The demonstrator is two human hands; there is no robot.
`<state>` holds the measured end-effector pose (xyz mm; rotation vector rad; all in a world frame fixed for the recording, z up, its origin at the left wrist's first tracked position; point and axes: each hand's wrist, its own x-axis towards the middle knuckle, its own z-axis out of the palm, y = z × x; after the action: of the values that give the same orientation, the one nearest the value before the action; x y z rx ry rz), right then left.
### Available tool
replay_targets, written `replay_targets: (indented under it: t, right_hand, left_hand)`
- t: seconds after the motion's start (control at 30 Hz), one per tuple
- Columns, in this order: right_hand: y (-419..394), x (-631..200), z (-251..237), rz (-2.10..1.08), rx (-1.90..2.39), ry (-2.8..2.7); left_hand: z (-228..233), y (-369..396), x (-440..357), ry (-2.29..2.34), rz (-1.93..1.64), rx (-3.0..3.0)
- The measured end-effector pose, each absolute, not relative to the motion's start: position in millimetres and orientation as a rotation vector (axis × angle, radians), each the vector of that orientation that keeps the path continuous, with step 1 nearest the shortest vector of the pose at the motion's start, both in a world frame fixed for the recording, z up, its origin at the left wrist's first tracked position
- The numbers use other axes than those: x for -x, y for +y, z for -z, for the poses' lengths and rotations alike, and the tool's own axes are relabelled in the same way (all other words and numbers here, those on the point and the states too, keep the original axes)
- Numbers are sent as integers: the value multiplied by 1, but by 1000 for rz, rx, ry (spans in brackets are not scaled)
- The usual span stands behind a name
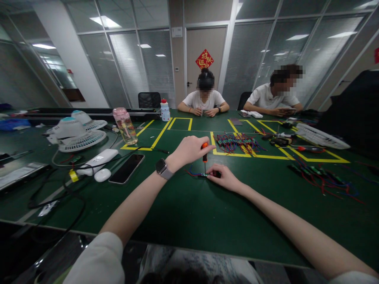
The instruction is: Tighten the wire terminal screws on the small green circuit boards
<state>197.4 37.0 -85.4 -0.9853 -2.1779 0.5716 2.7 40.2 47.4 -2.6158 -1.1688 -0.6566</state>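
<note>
My left hand [192, 150], with a watch on its wrist, is closed around the orange and black handle of a screwdriver [205, 157]. The screwdriver stands upright, its shaft pointing down at a small green circuit board [202, 175] on the table. Whether the tip sits in a screw is too small to tell. Red and blue wires [191, 172] run from the board's left end. The thumb and fingers of my right hand [223, 177] pinch the board's right end against the table.
Wired circuit boards lie in a row [237, 142], with another bunch [321, 175] at right. A phone [127, 169], white case [102, 175], bottle [126, 126] and fans [78, 134] stand left. Two people [204, 96] sit opposite. Tools [281, 141] lie near a keyboard [321, 136].
</note>
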Motion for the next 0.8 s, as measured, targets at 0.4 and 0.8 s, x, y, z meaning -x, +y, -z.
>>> replay_targets:
  t: [0.4,0.8]
  right_hand:
    - [38,-198,86,-570,996,-2181]
    - [37,-197,85,-572,992,-2180]
  left_hand:
    - [-47,40,-3,-1109,715,2681]
    - [-46,38,-3,-1084,713,2651]
